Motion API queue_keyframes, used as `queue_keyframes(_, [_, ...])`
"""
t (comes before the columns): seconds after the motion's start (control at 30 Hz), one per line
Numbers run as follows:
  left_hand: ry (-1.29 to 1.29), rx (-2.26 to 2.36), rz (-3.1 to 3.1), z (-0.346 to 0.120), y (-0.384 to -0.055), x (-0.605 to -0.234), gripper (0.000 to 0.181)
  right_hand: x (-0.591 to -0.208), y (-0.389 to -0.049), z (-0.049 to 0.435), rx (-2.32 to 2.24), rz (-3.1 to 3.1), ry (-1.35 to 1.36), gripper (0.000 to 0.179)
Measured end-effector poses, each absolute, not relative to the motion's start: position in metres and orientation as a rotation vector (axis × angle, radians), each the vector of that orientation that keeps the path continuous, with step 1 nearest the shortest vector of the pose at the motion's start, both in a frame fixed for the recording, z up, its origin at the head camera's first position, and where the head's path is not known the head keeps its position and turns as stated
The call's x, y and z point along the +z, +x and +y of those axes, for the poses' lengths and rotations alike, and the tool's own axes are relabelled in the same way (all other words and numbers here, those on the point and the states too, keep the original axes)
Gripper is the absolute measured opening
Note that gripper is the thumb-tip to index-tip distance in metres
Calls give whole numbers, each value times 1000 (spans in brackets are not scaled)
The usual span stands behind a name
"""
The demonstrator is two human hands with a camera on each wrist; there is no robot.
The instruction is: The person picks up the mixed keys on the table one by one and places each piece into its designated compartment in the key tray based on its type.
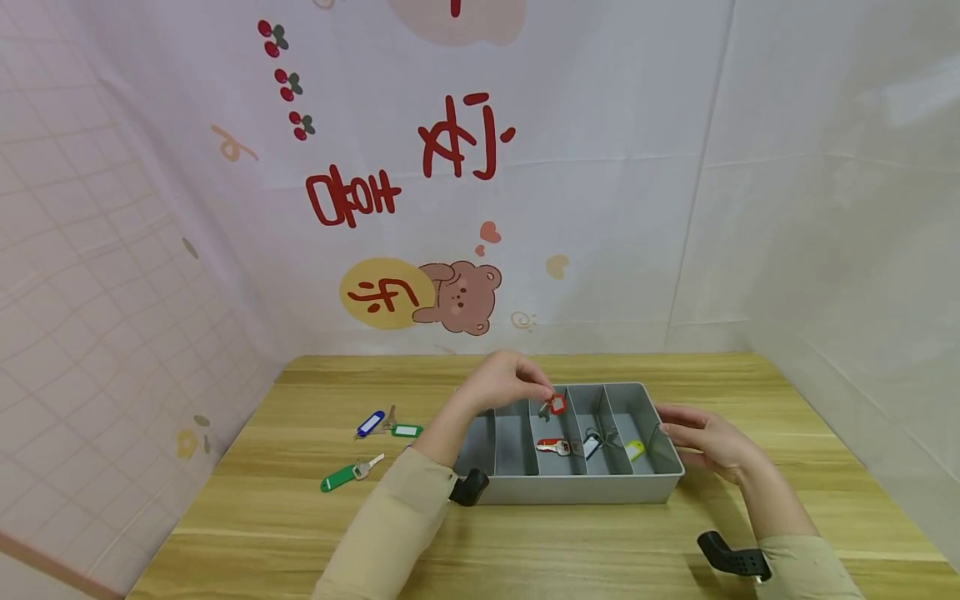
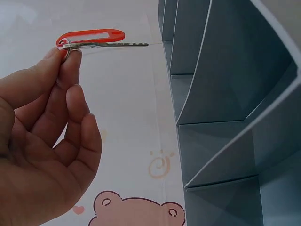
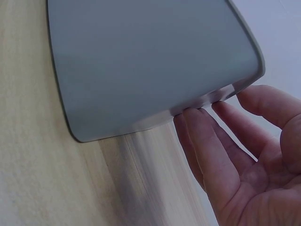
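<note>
Left hand (image 1: 507,382) pinches key (image 2: 113,45) with red tag (image 2: 91,36) above box (image 1: 577,490); right hand (image 1: 708,442), fingers straightish, touches box end. I reckon slipping pinch could drop key early.

The head camera looks forward and down across the table (image 1: 577,546), farthest off; the left wrist's, tipped sideways, peers close past the left hand (image 2: 51,127). Both catch the divided tray (image 1: 577,490) and printed bear (image 1: 459,298). The right wrist's, likewise tipped, closely faces the tray's near wall (image 3: 150,61).
</note>
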State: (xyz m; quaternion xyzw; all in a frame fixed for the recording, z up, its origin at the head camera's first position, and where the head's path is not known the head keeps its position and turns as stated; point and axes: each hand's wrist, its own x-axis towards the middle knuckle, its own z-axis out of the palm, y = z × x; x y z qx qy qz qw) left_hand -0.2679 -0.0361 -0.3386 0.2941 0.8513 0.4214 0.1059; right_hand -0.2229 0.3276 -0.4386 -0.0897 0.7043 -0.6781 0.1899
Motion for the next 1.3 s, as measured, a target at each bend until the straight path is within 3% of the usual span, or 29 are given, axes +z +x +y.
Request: queue_keyframes(1.3, [800, 1098, 2529, -15, -293, -363, 6, -443, -222, 330, -1908, 1971, -252, 54])
